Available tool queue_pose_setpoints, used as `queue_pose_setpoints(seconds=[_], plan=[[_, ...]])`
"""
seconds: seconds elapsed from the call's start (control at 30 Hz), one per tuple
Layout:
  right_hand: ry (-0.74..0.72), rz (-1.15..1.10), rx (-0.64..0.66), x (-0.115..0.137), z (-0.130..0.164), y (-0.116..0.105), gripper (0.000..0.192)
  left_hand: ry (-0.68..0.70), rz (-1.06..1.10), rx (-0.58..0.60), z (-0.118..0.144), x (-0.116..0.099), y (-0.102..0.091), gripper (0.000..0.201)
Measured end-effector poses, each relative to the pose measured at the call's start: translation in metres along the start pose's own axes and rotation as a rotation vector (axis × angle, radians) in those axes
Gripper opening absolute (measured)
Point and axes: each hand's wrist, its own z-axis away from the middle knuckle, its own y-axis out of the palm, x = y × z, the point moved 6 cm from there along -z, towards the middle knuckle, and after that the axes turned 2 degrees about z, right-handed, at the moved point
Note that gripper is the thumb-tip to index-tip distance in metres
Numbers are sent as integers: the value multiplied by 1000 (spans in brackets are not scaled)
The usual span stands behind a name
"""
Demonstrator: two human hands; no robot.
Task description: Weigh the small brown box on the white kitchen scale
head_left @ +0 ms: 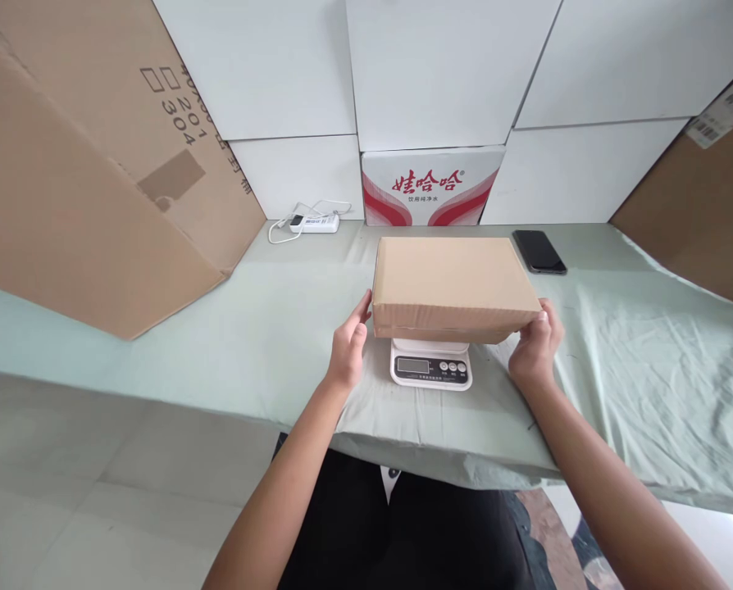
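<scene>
In the head view, a flat brown cardboard box (456, 287) sits in the middle of the frame, lying on top of a small white kitchen scale (431, 363). The box is much wider than the scale, so it hangs over on every side, and only the front of the scale with its little screen and buttons peeks out below the box's near edge. The left hand (348, 348) is at the box's near left corner, with the fingers held straight and close together and the tips touching the side of the box. The right hand (535, 348) is at the near right corner, its fingers curled against that side (how tightly they press I cannot tell). With one hand on each side, the box looks steadied so it stays level on the small scale and does not tip. The scale stands on a pale green cloth (649, 369) that covers the table and hangs down over its front edge. A black phone (539, 251) lies flat to the upper right of the box, apart from it. A white power strip (314, 222) with its cord lies to the upper left, by the wall. Behind the box stands a white carton with red writing (431, 187). A big brown cardboard sheet (84, 164) leans in the upper left of the frame.
</scene>
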Motion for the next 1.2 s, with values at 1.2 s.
queue_pose_setpoints(seconds=[1.2], plan=[[75, -30, -145, -1, -2, -2, 79, -170, 68, -550, -4, -6, -30, 68]])
